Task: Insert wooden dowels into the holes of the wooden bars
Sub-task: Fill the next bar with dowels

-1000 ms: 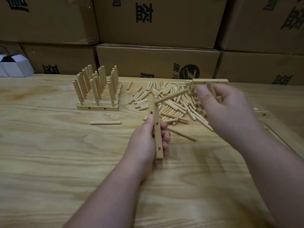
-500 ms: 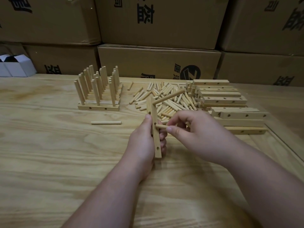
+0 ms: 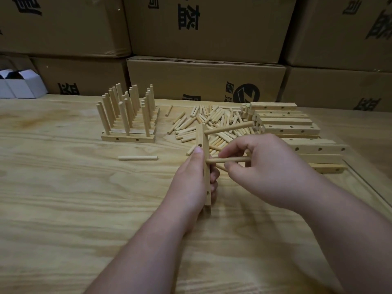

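My left hand (image 3: 191, 179) grips a wooden bar (image 3: 203, 145) held on end over the table. One dowel (image 3: 229, 128) sticks out of the bar's upper hole to the right. My right hand (image 3: 267, 168) pinches a second dowel (image 3: 229, 160) whose left end sits at the bar's middle hole. The bar's lower hole shows near my left fingers. A pile of loose dowels (image 3: 214, 122) lies behind my hands. A stack of bare bars (image 3: 297, 132) lies at the right.
Finished bars with upright dowels (image 3: 127, 117) stand in a block at the left. A single dowel (image 3: 137, 158) lies on the wooden table (image 3: 63, 198). Cardboard boxes (image 3: 203, 81) wall off the back; a small white box (image 3: 21, 83) sits far left.
My right hand came down from the dowel pile with a dowel and brought its end up to the bar's middle hole. My left hand kept the bar steady.
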`<control>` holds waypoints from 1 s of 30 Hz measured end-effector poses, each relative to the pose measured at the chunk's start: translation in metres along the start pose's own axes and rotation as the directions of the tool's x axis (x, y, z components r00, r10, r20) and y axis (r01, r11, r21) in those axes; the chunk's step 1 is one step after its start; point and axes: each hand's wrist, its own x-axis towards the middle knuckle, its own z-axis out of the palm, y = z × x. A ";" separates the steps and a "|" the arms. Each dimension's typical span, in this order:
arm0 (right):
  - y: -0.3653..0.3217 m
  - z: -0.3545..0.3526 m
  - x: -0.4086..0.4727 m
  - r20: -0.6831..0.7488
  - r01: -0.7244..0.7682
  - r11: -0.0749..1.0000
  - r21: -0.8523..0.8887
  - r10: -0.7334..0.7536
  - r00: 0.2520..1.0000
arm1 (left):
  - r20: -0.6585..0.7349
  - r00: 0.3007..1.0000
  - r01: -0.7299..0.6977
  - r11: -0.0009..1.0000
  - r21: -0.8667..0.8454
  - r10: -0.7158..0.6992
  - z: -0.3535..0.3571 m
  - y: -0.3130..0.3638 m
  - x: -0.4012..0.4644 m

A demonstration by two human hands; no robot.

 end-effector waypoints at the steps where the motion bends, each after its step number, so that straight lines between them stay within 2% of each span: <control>1: 0.000 -0.002 0.001 0.000 -0.006 1.000 -0.002 0.006 1.000 | 0.004 1.000 -0.002 1.000 0.006 0.002 0.000 0.000 0.000; 6: 0.002 0.000 0.002 -0.008 -0.058 0.998 0.024 0.059 0.998 | 0.028 1.000 -0.007 0.999 0.045 0.005 0.000 -0.002 0.000; 10: 0.000 0.005 0.000 0.002 -0.057 0.996 -0.069 0.057 0.998 | -0.002 1.000 0.000 1.000 0.030 0.001 0.001 -0.001 -0.001; 24: -0.020 0.008 -0.007 -0.065 0.025 0.945 -0.325 -0.048 0.997 | -0.008 0.998 -0.065 0.966 0.249 0.069 0.008 0.006 -0.013; 30: -0.016 0.006 -0.003 -0.043 0.032 0.956 -0.292 -0.047 0.998 | 0.000 0.998 -0.059 0.973 0.224 0.061 0.008 0.004 -0.010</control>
